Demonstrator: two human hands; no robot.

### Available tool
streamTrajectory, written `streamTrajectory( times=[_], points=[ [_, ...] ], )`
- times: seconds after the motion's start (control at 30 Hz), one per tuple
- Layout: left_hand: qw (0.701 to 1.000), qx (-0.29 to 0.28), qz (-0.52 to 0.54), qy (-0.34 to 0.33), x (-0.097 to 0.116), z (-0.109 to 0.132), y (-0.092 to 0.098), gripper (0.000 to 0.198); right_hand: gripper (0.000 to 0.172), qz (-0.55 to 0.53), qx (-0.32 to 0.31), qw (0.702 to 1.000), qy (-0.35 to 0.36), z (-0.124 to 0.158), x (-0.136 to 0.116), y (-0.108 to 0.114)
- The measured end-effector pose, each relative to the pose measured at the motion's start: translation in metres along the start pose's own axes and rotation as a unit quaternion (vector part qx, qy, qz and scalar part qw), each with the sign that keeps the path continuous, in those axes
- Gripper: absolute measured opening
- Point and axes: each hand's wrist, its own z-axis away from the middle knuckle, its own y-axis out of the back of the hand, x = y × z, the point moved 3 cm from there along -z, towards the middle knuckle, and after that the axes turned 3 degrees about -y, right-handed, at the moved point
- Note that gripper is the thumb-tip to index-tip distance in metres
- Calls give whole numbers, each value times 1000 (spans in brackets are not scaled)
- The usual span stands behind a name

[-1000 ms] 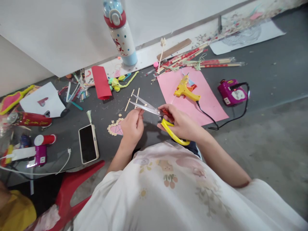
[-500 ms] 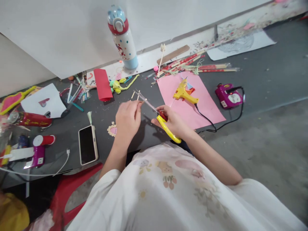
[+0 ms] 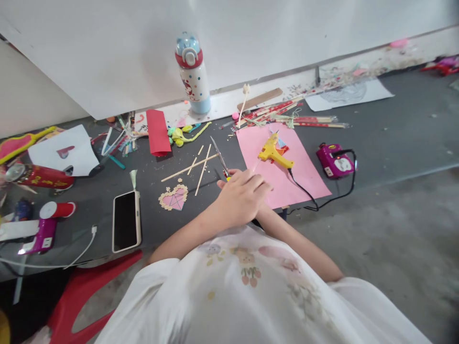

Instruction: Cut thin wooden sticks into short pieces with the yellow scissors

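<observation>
Pink sheet: everything's placed off this pink sheet [image 3: 311,165]; its near edge sits close to the table's front edge.
Scissors: the scissors [image 3: 219,155] are just past the sheet's left edge, blades looking closed or nearly so, tips aimed away from the wearer.
Right hand: the right hand [image 3: 234,172] is at the sheet's left edge, fingers around the scissor handle, mostly covered so the exact grip's hard to see.
Left hand: the left hand [image 3: 245,196] is over the right one, overlapping the sheet's lower left corner; fingers bent and close together, can't tell if they're pinching anything.
Sticks: thin sticks [image 3: 202,172] lie left of the sheet, two crossing, one end near the blades.
Heart: the heart piece [image 3: 175,198] is further left of the sheet, past the sticks.
Glue gun: the yellow glue gun [image 3: 274,151] lies on the sheet, cord running over its near edge.
Room: a broad stretch of tabletop [image 3: 401,138] shows right of the sheet, beyond the purple box [image 3: 332,162].
</observation>
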Motion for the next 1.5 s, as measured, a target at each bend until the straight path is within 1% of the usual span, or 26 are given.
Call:
streamTrajectory(
  times=[0.03, 0.1, 0.2, 0.3, 0.37, 0.4, 0.47, 0.53, 0.6, 0.7, 0.77, 0.83, 0.87, 0.93, 0.97, 1.0, 1.03, 1.07, 1.1, 1.17, 1.2, 1.23, 1.27, 1.33, 1.4, 1.5],
  points=[
    [1000, -14, 2, 5, -1, 0, 1, 29, 31, 19, 76, 995, -66, 4, -5, -1],
    [1000, -28, 10, 11, -3, 1, 3, 29, 31, 39, 105, 989, -92, 7, -19, -6],
    [999, -25, 27, 3, -7, 3, 6, 28, 34, 87, 72, 989, -97, 4, -32, -10],
    [999, -15, 43, -3, -12, 4, 8, 27, 36, 150, 35, 980, -124, -1, -37, -9],
    [998, -27, 55, 0, -15, 3, 9, 27, 37, 184, 21, 973, -141, -2, -39, -10],
    [997, -40, 61, 3, -16, 2, 10, 27, 38, 206, 26, 968, -143, -3, -39, -11],
    [995, -72, 67, 11, -18, 0, 11, 29, 40, 263, 54, 956, -120, -4, -37, -13],
    [993, -93, 71, 13, -20, -3, 10, 30, 42, 315, 79, 943, -70, -6, -34, -15],
    [993, -89, 76, 4, -22, -4, 8, 29, 45, 346, 96, 933, -30, -8, -31, -17],
    [995, -60, 82, -24, -24, -3, 4, 26, 46, 380, 112, 917, -43, -9, -31, -18],
    [995, -49, 78, -32, -25, -1, 2, 24, 45, 366, 82, 925, -67, -7, -33, -22],
    [997, -44, 65, -28, -25, 3, 1, 22, 44, 318, 54, 943, -83, -2, -33, -25],
    [997, -42, 54, -25, -24, 5, 1, 21, 45, 285, 54, 953, -86, 0, -31, -25],
    [999, -17, 32, -24, -21, 11, 3, 22, 45, 207, 57, 974, -76, 2, -21, -23],
    [999, 9, 25, -22, -20, 15, 5, 23, 44, 158, 46, 984, -65, 0, -12, -20],
    [999, 47, 20, -15, -20, 20, 8, 25, 40, 101, -7, 994, -44, -3, -2, -18],
    [995, 96, 20, -2, -21, 26, 11, 25, 33, 39, -111, 993, -2, -7, 7, -19],
    [988, 152, 21, 22, -24, 33, 15, 25, 27, -16, -228, 973, 41, -10, 15, -19],
    [976, 209, 23, 55, -29, 41, 19, 23, 25, -34, -261, 963, 53, -15, 24, -14],
    [942, 306, 15, 138, -42, 59, 24, 19, 39, -73, -320, 943, 58, -24, 35, -6],
    [923, 343, -3, 177, -49, 68, 26, 17, 44, -78, -328, 940, 55, -27, 37, -1],
    [907, 361, -29, 216, -56, 76, 26, 16, 48, -80, -336, 937, 55, -29, 37, 2],
    [894, 367, -58, 252, -62, 82, 26, 16, 49, -74, -339, 936, 58, -30, 35, 6],
    [888, 347, -82, 291, -71, 90, 21, 19, 48, -51, -337, 937, 75, -30, 27, 13],
    [899, 310, -61, 304, -76, 93, 14, 24, 46, -34, -338, 936, 91, -30, 20, 19],
    [917, 271, -31, 292, -77, 94, 3, 26, 44, -23, -343, 933, 106, -30, 16, 26]
  ],
)
